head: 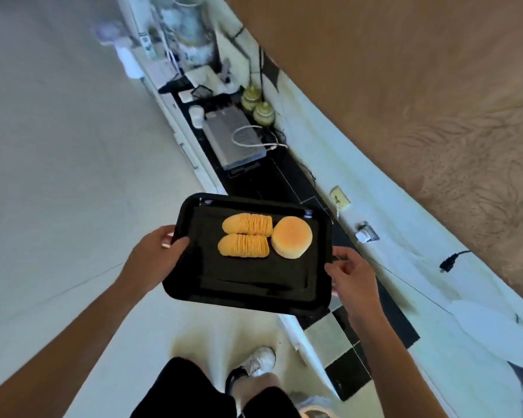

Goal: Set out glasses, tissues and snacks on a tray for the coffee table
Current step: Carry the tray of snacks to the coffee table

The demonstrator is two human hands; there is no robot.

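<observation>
I carry a black rectangular tray [242, 285] in the air in front of me. My left hand [156, 254] grips its left rim, thumb on top. My right hand [349, 274] grips its right rim. On the tray's far half lie two ridged oblong golden pastries [246, 225] [243, 245], one behind the other, and a round golden bun [291, 236] to their right. No glasses or tissues are in view.
A black-topped low counter [284, 176] runs along the wall ahead, holding a grey box with a white cable [233, 135], two greenish lidded jars [257, 105] and a large vase [187, 25]. Wall outlets [340, 199] sit to the right. Pale floor and my shoe [258, 362] are below.
</observation>
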